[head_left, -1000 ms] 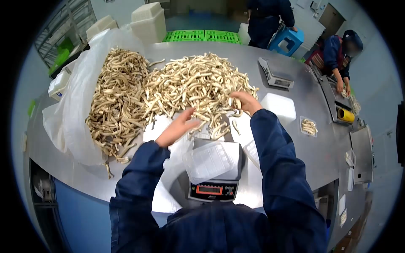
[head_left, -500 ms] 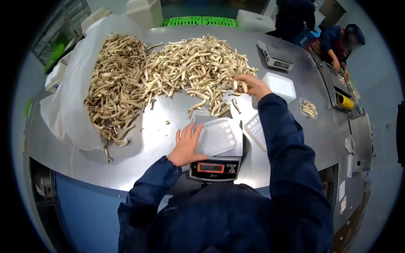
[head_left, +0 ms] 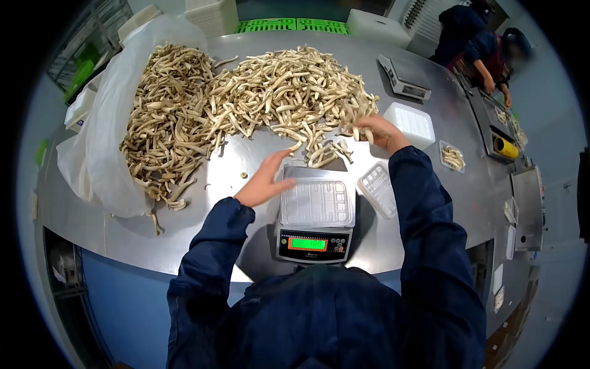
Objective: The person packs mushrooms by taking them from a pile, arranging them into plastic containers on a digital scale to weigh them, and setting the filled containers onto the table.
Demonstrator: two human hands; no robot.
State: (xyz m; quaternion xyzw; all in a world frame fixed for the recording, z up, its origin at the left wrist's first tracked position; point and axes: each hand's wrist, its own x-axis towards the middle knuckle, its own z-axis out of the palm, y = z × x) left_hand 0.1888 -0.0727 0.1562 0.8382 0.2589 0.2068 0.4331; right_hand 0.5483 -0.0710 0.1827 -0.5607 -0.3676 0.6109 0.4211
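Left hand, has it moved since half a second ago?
Yes. Judged against the scale's display, the left hand has moved forward, away from the display and toward the mushroom pile.

1 forward-and-down head view

Two touching heaps of mushrooms — too many to count. Two scales, one bag, one yellow roll, two green crates, two co-workers. Three single trays at the near table — one of them filled.
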